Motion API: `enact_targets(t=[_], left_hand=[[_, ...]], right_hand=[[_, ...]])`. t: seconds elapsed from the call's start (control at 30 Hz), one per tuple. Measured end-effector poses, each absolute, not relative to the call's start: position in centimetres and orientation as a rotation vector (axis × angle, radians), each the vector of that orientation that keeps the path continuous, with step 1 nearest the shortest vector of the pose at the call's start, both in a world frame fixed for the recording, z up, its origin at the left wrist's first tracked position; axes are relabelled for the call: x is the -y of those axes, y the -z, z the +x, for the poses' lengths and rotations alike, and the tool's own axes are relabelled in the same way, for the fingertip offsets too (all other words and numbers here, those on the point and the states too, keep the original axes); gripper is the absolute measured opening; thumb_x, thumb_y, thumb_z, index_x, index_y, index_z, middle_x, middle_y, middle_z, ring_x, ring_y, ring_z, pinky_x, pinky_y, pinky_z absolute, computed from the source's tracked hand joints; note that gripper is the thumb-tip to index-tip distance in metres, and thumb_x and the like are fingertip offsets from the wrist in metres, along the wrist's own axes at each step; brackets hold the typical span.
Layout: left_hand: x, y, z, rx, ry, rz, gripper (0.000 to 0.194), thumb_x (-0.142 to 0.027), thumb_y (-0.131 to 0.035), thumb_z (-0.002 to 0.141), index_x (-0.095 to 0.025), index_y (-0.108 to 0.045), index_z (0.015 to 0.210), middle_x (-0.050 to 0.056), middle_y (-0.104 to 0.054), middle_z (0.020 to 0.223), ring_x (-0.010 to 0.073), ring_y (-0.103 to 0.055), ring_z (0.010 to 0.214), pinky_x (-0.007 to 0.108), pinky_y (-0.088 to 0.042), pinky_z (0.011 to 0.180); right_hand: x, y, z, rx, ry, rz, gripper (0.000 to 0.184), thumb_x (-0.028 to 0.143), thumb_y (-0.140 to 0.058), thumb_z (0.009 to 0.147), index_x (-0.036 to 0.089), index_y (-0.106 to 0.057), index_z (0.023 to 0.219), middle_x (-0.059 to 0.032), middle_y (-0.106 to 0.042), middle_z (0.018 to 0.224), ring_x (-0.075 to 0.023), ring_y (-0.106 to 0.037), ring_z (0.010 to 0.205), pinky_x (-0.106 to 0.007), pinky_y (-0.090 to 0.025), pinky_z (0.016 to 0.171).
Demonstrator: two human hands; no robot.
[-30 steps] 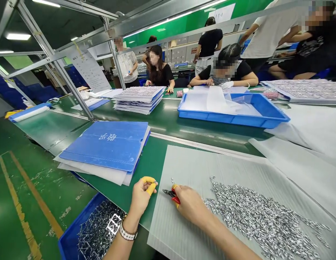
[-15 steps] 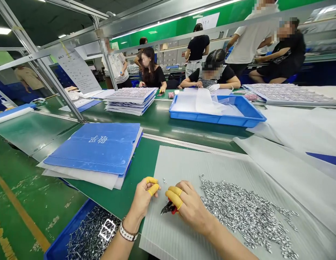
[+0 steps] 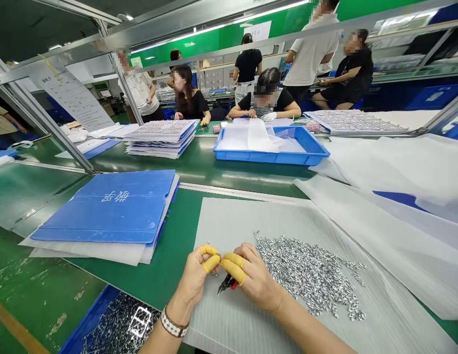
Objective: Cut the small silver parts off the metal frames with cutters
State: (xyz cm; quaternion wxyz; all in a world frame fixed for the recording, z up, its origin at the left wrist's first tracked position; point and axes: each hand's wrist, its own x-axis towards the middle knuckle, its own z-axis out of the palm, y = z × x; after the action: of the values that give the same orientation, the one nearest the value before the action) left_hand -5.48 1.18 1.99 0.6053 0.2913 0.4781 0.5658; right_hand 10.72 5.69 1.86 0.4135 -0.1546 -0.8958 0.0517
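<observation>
My left hand [image 3: 197,275] and my right hand [image 3: 253,278] meet low in the view, their fingers capped in yellow finger cots. The right one is shut on small red-handled side cutters [image 3: 227,284], jaws pointing down and left. The left fingers curl together beside the jaws; anything tiny between them is hidden. Both hands sit over a grey corrugated plastic sheet [image 3: 232,219]. Just to the right lies a heap of small silver metal pieces [image 3: 306,273]. A bracelet [image 3: 174,324] circles my left wrist.
A blue bin of metal wire frames [image 3: 118,324] sits below the bench edge at lower left. Blue folders on white sheets [image 3: 103,209] lie left of the grey sheet. Beyond are a blue tray [image 3: 271,156], stacked panels [image 3: 160,137], and seated co-workers [image 3: 188,96].
My hands have drawn closer together, with the right one moving left and the cutters now between them. The whole scene has shifted left in the view as my head turned right.
</observation>
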Motion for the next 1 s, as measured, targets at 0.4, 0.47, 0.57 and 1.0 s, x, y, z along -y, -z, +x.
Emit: enact_targets(t=[0.4,0.47,0.57,1.0], left_hand=[[-1.4,-1.3,-4.5,-1.159,-1.385,0.627,0.025,-0.028,-0.081,0.061,-0.015,-0.064,0.074,-0.001,-0.061,0.065,0.0094,-0.052,0.059,0.022,-0.04,0.058],[-1.5,-1.3,-4.4,-1.163,-1.42,0.63,0.025,-0.027,-0.081,0.061,-0.015,-0.065,0.075,0.0,-0.063,0.07,0.01,-0.054,0.064,0.022,-0.042,0.061],[-1.6,-1.4,-4.3,-1.184,-1.493,0.64,0.025,-0.025,-0.081,0.06,-0.016,-0.065,0.077,0.001,-0.063,0.077,0.0116,-0.057,0.072,0.022,-0.044,0.067],[-1.9,0.2,-3.6,-1.403,-1.555,0.957,0.022,-0.033,-0.075,0.067,-0.017,-0.065,0.078,0.004,-0.066,0.079,0.0173,-0.062,0.077,0.028,-0.049,0.071]], right_hand=[[-5.0,-0.9,9.8,2.031,-0.561,-0.639,0.03,0.004,-0.043,0.08,0.023,-0.052,0.102,-0.0046,-0.062,0.086,-0.0182,-0.056,0.079,-0.033,-0.047,0.069],[-4.7,-0.8,9.4,1.921,-0.717,-0.772,0.024,0.009,-0.044,0.082,0.023,-0.05,0.101,-0.0045,-0.06,0.086,-0.0172,-0.057,0.078,-0.032,-0.049,0.068],[-4.6,-0.9,8.9,1.762,-0.877,-0.925,0.023,0.017,-0.049,0.084,0.023,-0.049,0.106,-0.0056,-0.061,0.093,-0.0168,-0.059,0.08,-0.031,-0.05,0.07],[-4.8,-0.8,8.3,1.439,-1.262,-1.048,0.029,0.025,-0.057,0.076,0.021,-0.054,0.105,-0.0042,-0.065,0.09,-0.017,-0.062,0.08,-0.033,-0.051,0.074]])
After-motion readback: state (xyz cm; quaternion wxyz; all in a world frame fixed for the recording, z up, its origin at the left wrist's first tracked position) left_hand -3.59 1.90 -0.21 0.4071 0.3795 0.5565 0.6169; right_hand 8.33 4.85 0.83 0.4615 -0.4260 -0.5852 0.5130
